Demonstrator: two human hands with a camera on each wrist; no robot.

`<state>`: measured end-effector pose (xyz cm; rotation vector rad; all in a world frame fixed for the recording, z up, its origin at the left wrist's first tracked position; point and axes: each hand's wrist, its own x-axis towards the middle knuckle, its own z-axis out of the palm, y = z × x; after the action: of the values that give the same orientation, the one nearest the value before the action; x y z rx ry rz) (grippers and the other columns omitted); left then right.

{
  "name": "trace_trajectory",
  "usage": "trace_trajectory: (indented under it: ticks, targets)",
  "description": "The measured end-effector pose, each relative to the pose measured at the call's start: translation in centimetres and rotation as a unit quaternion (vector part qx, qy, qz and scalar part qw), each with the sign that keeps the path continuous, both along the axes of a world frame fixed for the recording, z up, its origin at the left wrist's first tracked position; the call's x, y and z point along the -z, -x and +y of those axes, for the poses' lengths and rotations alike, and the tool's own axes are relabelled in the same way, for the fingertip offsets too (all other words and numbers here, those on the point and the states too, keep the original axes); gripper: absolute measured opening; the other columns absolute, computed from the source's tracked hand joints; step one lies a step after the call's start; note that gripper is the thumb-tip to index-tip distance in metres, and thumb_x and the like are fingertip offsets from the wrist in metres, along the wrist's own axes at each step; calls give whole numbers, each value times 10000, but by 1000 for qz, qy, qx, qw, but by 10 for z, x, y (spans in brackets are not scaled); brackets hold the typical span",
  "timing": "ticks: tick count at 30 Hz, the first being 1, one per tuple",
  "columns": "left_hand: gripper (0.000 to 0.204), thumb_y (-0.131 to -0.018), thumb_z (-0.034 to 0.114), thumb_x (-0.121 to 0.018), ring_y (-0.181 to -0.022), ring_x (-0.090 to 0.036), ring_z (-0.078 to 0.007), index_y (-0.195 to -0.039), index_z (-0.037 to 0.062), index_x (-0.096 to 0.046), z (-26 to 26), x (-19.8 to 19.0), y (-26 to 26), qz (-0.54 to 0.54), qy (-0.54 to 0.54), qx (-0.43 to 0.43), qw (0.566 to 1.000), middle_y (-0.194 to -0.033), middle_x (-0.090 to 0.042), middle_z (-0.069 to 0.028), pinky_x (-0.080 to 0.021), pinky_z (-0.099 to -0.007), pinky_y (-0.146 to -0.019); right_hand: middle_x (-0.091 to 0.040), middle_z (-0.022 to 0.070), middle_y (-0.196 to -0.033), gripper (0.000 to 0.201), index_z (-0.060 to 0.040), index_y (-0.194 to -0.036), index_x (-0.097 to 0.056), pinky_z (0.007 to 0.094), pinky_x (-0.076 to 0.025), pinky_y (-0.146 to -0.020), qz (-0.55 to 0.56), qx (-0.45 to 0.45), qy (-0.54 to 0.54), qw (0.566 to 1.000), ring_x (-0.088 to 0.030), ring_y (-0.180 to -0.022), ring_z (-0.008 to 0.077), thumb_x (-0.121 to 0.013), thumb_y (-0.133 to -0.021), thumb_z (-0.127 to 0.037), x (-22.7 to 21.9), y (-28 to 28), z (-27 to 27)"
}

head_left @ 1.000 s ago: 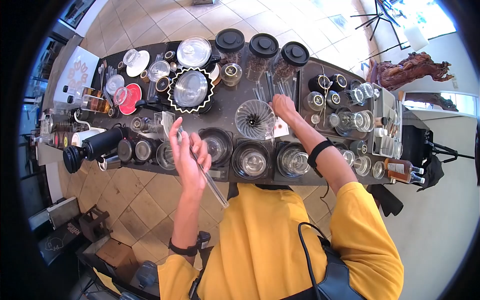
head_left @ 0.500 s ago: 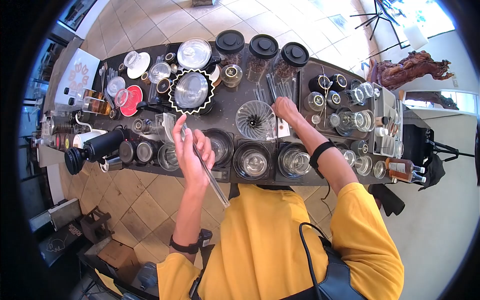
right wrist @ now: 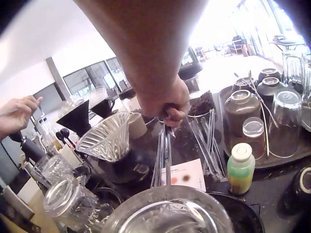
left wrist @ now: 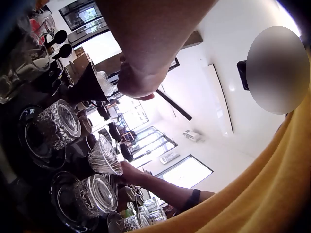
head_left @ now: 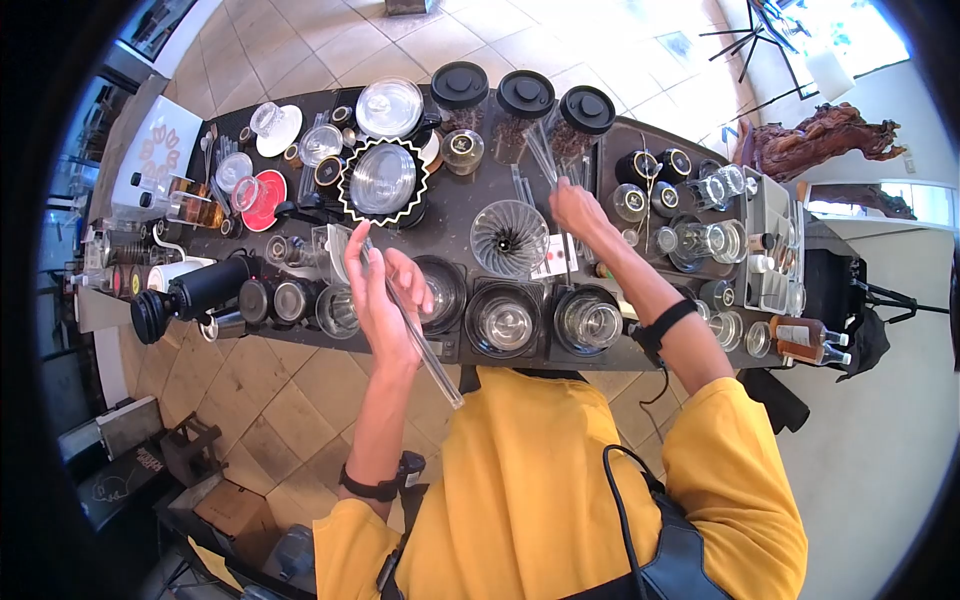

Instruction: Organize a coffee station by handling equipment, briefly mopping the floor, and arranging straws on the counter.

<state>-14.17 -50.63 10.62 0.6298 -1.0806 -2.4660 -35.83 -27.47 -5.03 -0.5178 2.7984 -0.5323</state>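
Observation:
My left hand [head_left: 385,300] is raised over the near edge of the table, palm up with loosely bent fingers. It holds slim clear straw-like tubes [head_left: 432,372], which slant down toward the yellow shirt. My right hand [head_left: 580,213] grips a bundle of similar clear tubes [head_left: 541,150] beyond the ribbed glass dripper [head_left: 510,238]. In the right wrist view its fingers curl round the bundle, and the lower ends hang above a printed card [right wrist: 187,175]. More loose clear tubes [right wrist: 208,148] lie on the table beside that hand.
Lidded jars of coffee beans [head_left: 524,92] stand behind the right hand. Glasses on black scales [head_left: 503,325] line the near edge. To the right are a tray of cups [right wrist: 243,109] and a small green bottle [right wrist: 241,167]. A black grinder [head_left: 195,293] lies left.
My right hand has shifted slightly right, its forearm swinging outward, and the bundle's top now reaches farther toward the jars. The left hand and its tubes have barely moved.

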Motion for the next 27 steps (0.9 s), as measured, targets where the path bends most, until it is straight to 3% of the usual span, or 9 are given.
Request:
trace_trajectory:
  ticks: [4, 8, 10, 12, 13, 14, 17, 20, 27]
  targets:
    - [384, -1091, 230, -381, -630, -529, -161, -1460, 140, -329, -1, 5, 4, 19, 25, -16, 999, -775, -487, -59, -513, -306, -575, -642, 360, -801, 291, 47, -1017, -487, 601, -507, -729, -1, -35, 1, 999, -640, -794, 536, -420, -1005, -236, -55, -10, 11]
    - [408, -1093, 237, -361, -805, -658, -254, -1475, 108, -299, -2, 8, 9, 34, 54, -21, 998, -914, -620, -147, -566, -359, -708, -639, 333, -751, 272, 5, -1003, -452, 629, -468, -678, 28, 36, 60, 997, -619, -745, 544, -425, -1034, -264, -115, -18, 11]
    - [427, -1096, 240, -336, -1013, -682, -341, -1490, 91, -266, 2, -2, 13, 37, 80, -15, 996, -1087, -658, -234, -573, -390, -832, -645, 266, -706, 287, -4, -997, -460, 569, -478, -616, 66, 48, 136, 987, -639, -676, 484, -438, -1046, -286, -156, -29, 3]
    - [419, -1099, 245, -313, -1117, -651, -381, -1488, 100, -255, 4, -5, 17, 45, 95, -10, 994, -1186, -634, -284, -534, -420, -945, -633, 165, -648, 290, -21, -997, -476, 454, -477, -540, -51, 52, 271, 960, -650, -587, 328, -453, -1054, -305, -201, -50, -12]
    - [413, -1101, 262, -300, -1115, -652, -374, -1475, 95, -241, 8, -9, 19, 47, 100, -11, 994, -1191, -631, -292, -526, -419, -950, -617, 99, -631, 293, -26, -1008, -491, 352, -461, -503, -125, 49, 313, 940, -621, -565, 180, -450, -1061, -311, -226, -67, -25]
    - [410, -1104, 279, -286, -1113, -653, -368, -1463, 90, -226, 11, -14, 21, 50, 104, -10, 993, -1195, -628, -300, -519, -418, -956, -626, 76, -658, 284, -32, -1011, -502, 335, -462, -499, -182, 45, 293, 938, -623, -591, 146, -444, -1064, -305, -242, -83, -36]
    - [402, -1103, 270, -289, -1147, -638, -371, -1460, 92, -243, 19, -17, 21, 61, 93, 0, 994, -1245, -600, -317, -508, -428, -982, -603, 96, -676, 280, -10, -1064, -515, 355, -471, -542, -299, -31, 322, 898, -597, -589, 172, -445, -1063, -281, -238, -130, -62]
    - [402, -1100, 259, -291, -1154, -636, -371, -1463, 89, -258, 27, -18, 12, 50, 89, 6, 995, -1261, -586, -330, -502, -436, -999, -591, 111, -667, 262, 0, -1160, -507, 364, -435, -507, -304, -90, 343, 884, -574, -550, 161, -461, -1055, -235, -221, -155, -66]
    - [420, -1095, 292, -290, -1111, -657, -379, -1462, 91, -260, 43, -15, -16, 55, 94, 53, 993, -1267, -587, -327, -526, -420, -953, -521, 53, -564, 277, 5, -1184, -483, 331, -418, -421, -400, -89, 308, 859, -541, -426, 150, -456, -1054, -239, -216, -192, -50]
